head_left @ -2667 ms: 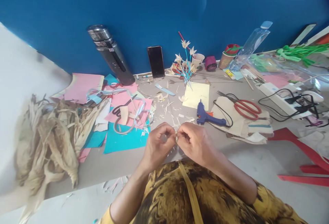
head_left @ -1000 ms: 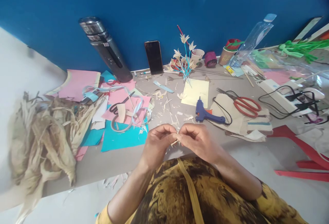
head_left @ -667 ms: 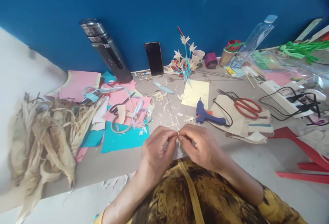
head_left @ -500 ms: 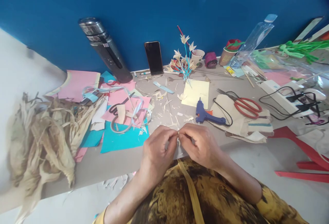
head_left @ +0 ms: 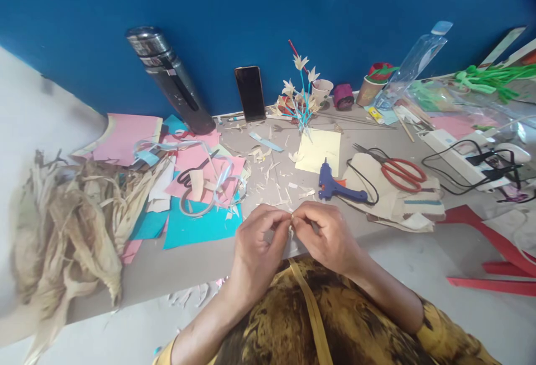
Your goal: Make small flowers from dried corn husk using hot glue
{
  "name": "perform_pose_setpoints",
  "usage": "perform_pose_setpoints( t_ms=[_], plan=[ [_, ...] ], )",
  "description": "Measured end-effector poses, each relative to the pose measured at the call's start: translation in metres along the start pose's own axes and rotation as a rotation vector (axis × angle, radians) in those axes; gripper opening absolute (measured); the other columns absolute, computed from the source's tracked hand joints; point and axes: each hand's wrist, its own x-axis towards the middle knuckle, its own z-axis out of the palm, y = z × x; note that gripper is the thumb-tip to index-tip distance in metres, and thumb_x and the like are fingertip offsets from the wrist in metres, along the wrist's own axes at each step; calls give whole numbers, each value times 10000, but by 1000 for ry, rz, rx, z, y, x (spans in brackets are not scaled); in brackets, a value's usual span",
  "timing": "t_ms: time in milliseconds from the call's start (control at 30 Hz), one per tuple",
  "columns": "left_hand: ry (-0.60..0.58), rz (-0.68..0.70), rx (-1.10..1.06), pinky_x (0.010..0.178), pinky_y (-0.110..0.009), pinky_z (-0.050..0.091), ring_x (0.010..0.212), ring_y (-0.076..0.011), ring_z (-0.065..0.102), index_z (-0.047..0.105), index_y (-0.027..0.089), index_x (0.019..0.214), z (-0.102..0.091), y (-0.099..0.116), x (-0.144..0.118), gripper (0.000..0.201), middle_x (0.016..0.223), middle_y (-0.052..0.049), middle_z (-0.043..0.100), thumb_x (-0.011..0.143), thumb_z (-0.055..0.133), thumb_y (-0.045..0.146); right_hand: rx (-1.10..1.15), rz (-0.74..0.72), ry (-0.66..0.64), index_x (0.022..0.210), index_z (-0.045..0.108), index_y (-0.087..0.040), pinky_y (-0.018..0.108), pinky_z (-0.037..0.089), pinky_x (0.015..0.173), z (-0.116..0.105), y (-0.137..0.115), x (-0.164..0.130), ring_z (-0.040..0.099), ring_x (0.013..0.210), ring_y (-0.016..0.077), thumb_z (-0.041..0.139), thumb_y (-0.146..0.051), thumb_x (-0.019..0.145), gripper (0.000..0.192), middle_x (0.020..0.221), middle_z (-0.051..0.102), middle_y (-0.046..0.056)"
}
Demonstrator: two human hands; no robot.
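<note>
My left hand (head_left: pixel 262 239) and my right hand (head_left: pixel 324 234) meet at the table's front edge, both closed in a pinch with fingertips touching. Between them is a small pale piece (head_left: pixel 292 230), perhaps a bit of dried husk; most of it is hidden by the fingers. Just beyond the hands lie pale scraps (head_left: pixel 268 172). A blue glue gun (head_left: pixel 339 187) rests on its side close to my right hand. Farther back stand pale husk-like flowers (head_left: pixel 301 94) on blue stems, near a yellow paper sheet (head_left: pixel 324 153).
Dried husks (head_left: pixel 71 225) hang over the left edge beside blue paper (head_left: pixel 201 231) and a tape ring. A dark flask (head_left: pixel 171 80) and a phone (head_left: pixel 250 94) lean on the wall. Red-handled scissors (head_left: pixel 402 174), a power strip (head_left: pixel 456 158) and a plastic bottle (head_left: pixel 414 66) are right.
Both hands stay pinched together in nearly the same place, with only a very slight shift of the fingers. The things on the table have not moved.
</note>
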Motion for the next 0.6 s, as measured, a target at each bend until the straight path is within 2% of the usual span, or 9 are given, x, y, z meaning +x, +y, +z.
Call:
perform_pose_setpoints(
  t_ms=[100, 200, 300, 400, 500, 600],
  plan=[
    [-6, 13, 12, 662, -262, 457, 726, -160, 632, 725, 207, 804, 1, 0, -2, 132, 789, -26, 710, 869, 638, 133, -16, -20, 38, 660, 575, -191, 268, 345, 569, 2, 1, -1, 491, 565, 135, 509, -94, 814, 194, 601, 572, 3],
    [-8, 85, 78, 687, -272, 461, 754, -172, 635, 714, 209, 850, 2, -2, -5, 146, 809, -38, 704, 892, 599, 129, -51, -60, 52, 641, 550, -196, 269, 335, 568, 4, 2, -1, 477, 562, 132, 499, -83, 799, 201, 599, 563, 4],
    [-42, 152, 203, 698, -277, 448, 769, -176, 627, 696, 208, 876, 1, -4, -9, 165, 830, -50, 690, 912, 557, 126, -143, -92, 47, 585, 472, -201, 279, 295, 568, 5, 2, -2, 426, 550, 124, 493, -75, 777, 231, 568, 505, -6],
    [-94, 165, 329, 663, -269, 422, 734, -166, 610, 666, 208, 839, -2, -4, -11, 183, 815, -50, 671, 933, 523, 142, -214, -129, 17, 556, 396, -203, 293, 251, 564, 4, 2, -1, 362, 547, 121, 489, -72, 759, 259, 545, 448, -15],
    [-97, 197, 384, 622, -262, 396, 684, -152, 577, 636, 204, 777, -3, -5, -10, 203, 766, -39, 646, 926, 513, 139, -186, -142, -41, 547, 376, -201, 292, 242, 557, 2, 0, 0, 350, 544, 117, 483, -73, 760, 270, 536, 434, -18],
    [-48, 181, 299, 610, -255, 401, 656, -140, 562, 626, 197, 718, -1, -6, -6, 207, 720, -26, 632, 884, 535, 113, -79, -65, -74, 539, 419, -196, 276, 256, 535, 0, -3, 0, 381, 526, 109, 484, -84, 776, 269, 526, 444, -21]
  ],
)
